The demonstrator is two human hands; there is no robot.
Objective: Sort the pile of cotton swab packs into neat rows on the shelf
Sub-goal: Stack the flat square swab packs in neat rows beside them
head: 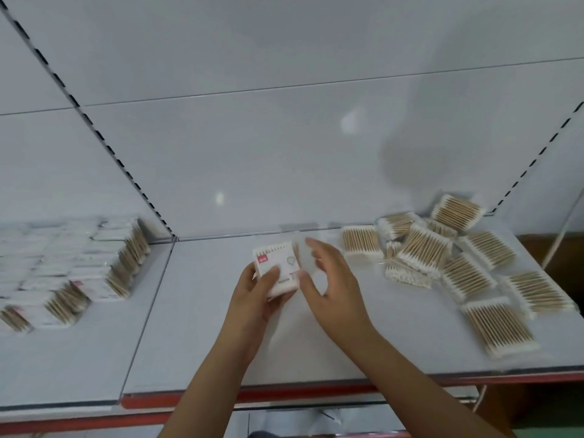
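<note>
My left hand (252, 295) grips a small stack of cotton swab packs (279, 263), white label side up with a red mark, above the middle of the white shelf (196, 327). My right hand (328, 279) hovers just right of the stack, fingers spread and loosely bent, blurred, holding nothing that I can make out. A loose pile of swab packs (448, 257) lies on the right part of the shelf, wooden sticks showing. Packs set in neat rows (69, 267) stand on the neighbouring shelf section at the left.
A seam (148, 311) divides the left shelf section from the middle one. The shelf front edge has a red strip (316, 392). White back panels with slotted uprights (104, 140) rise behind. A shelf's end lies at the far right.
</note>
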